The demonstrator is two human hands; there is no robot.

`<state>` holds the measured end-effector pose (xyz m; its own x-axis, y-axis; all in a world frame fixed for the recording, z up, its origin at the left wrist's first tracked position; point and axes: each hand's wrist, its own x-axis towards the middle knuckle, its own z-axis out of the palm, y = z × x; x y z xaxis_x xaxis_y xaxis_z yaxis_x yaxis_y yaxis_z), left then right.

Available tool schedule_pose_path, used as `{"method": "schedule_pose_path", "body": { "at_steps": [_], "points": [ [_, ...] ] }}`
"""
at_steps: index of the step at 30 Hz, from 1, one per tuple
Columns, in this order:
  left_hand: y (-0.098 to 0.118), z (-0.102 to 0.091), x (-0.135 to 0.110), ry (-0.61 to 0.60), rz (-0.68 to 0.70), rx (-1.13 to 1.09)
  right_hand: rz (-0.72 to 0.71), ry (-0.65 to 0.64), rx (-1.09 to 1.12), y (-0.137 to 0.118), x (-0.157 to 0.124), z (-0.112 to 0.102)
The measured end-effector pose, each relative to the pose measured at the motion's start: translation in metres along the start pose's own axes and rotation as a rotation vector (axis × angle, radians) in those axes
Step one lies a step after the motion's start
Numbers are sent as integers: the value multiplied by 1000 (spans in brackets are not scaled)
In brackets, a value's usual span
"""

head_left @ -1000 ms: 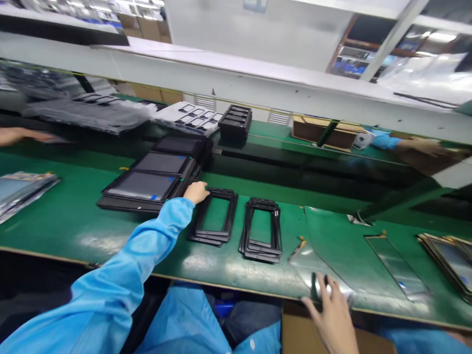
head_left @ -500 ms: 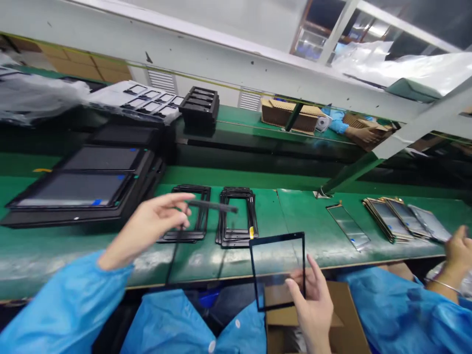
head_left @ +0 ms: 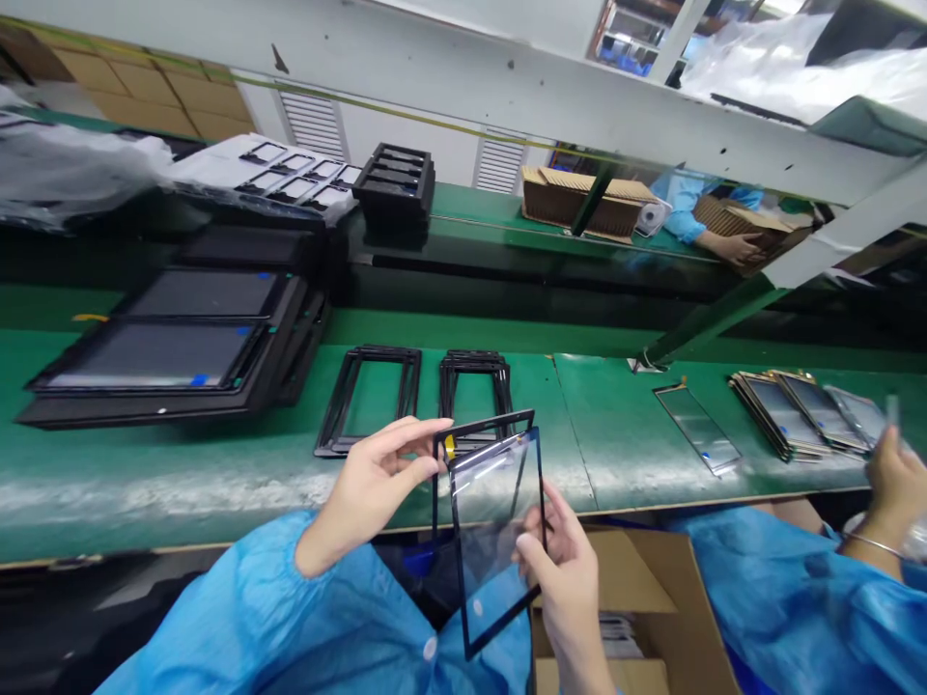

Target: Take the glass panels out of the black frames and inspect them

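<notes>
- Fingers of the left hand (head_left: 369, 492) pinch the upper left corner of a thin black frame (head_left: 507, 421): narrow grip, thumb against index.
- Fingers of the right hand (head_left: 572, 569) hold a clear panel (head_left: 492, 512) with a dark border by its right edge, thumb in front, other fingers seen through it.
- Both pieces are in the air before the person's body, near the front edge of the worktop (head_left: 217, 492). Panel stands tilted, nearer the viewer, overlapping the frame; cannot tell whether they touch.
- Small yellow tab (head_left: 450, 446) at the panel's upper left corner, close to the left fingers.
- Step in hand, as I judge it: bringing panel and frame together. Next move seems to call for squaring the edges and keeping the tab free of the join.
- Behind: two stacks of like frames, left stack (head_left: 340, 398) and right stack (head_left: 474, 361), side by side, apart.
- Farther left: dark trays (head_left: 159, 352) bearing screens.
- Right: a lone panel (head_left: 695, 425) lying flat, then piled panels (head_left: 782, 415); a co-worker's hand (head_left: 894, 473) beside them.
- Below the edge: open cardboard box (head_left: 695, 598).
</notes>
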<state>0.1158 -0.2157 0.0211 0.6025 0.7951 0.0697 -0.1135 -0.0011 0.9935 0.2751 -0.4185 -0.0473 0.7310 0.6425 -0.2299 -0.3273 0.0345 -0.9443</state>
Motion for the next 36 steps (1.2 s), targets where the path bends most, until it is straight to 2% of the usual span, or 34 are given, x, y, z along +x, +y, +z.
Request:
{"method": "schedule_pose_path", "body": {
  "at_steps": [7, 13, 17, 22, 30, 36],
  "points": [
    [1, 5, -4, -23, -33, 10, -23, -13, -25, -2, 0, 1],
    [-2, 9, -6, -49, -193, -114, -77, 36, -43, -5, -6, 11],
    [-7, 11, -6, -54, -256, -214, -63, 43, -92, -1, -9, 8],
    [-14, 12, -6, -43, -294, -234, -54, 43, -127, -3, -10, 4],
    [-17, 12, -5, -56, -303, -265, -30, 71, -121, -15, -10, 17],
    [-17, 14, -5, -36, -316, -222, -87, 77, -242, -3, -13, 13]
  ]
}}
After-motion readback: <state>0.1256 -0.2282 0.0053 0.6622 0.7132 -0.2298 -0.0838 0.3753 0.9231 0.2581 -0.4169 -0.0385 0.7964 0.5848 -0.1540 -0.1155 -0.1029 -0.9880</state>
